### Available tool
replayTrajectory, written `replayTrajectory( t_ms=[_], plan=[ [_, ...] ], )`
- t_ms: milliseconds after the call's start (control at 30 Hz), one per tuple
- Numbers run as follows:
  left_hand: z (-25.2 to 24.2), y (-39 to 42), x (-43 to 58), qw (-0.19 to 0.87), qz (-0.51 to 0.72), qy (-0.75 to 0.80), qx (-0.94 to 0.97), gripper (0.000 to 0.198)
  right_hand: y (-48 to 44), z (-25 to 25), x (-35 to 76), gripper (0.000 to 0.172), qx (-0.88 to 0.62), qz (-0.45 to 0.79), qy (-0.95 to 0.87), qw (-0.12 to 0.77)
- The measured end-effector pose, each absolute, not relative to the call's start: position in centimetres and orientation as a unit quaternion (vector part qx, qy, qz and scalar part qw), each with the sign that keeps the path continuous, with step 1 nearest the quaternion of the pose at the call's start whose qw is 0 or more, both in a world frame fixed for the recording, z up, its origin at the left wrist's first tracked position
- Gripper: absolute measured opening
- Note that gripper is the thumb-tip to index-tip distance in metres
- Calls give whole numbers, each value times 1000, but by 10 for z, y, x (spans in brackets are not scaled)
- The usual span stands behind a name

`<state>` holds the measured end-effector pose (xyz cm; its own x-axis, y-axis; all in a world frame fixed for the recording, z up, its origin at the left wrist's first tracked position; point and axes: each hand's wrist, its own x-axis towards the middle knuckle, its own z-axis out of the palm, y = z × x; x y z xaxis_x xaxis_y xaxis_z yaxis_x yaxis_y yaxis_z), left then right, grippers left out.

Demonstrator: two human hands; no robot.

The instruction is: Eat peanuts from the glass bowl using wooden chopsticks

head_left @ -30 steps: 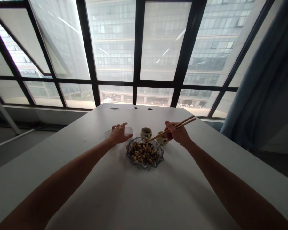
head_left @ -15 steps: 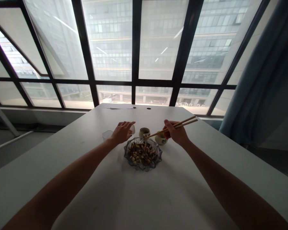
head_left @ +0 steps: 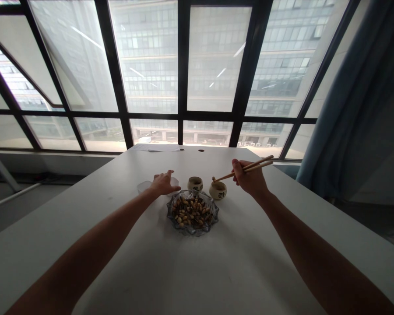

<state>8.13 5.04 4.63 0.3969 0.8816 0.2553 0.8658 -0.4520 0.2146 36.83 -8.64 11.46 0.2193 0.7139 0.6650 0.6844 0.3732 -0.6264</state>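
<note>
My right hand (head_left: 251, 177) grips a pair of wooden chopsticks (head_left: 259, 164). Their tips pinch a small nut (head_left: 213, 179) at the mouth of the right-hand cream cup (head_left: 218, 191), which bears a dark character. Beside it stands a second cream cup (head_left: 195, 184). My left hand (head_left: 164, 183) has thumb and forefinger spread next to a clear plastic container (head_left: 174, 182), which it partly hides; whether it touches the container I cannot tell. Nearer to me is a scalloped glass bowl (head_left: 216, 217) of mixed nuts and dark pieces (head_left: 192, 212).
Another clear container (head_left: 143, 187) sits left of my left hand. Papers (head_left: 159, 148) lie at the far end of the white table (head_left: 197, 271), near two dark round holes. Windows rise behind, and a blue curtain (head_left: 341, 100) hangs at right.
The chopsticks with the nut have moved right, from above the glass bowl to the right-hand cup. My left hand has shifted left and its thumb has spread out.
</note>
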Motion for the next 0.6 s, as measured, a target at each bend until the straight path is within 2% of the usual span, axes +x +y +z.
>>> replayTrajectory(
  t_ms=[200,467,600],
  plan=[
    [63,29,137,11,215,447,869,71,-86,118,374,57,-614,-27,-615,495],
    [66,15,233,69,60,390,916,98,-93,127,375,44,-667,-31,-610,427],
    [59,19,244,52,74,350,932,100,-97,132,375,44,-665,-23,-611,429]
  ],
)
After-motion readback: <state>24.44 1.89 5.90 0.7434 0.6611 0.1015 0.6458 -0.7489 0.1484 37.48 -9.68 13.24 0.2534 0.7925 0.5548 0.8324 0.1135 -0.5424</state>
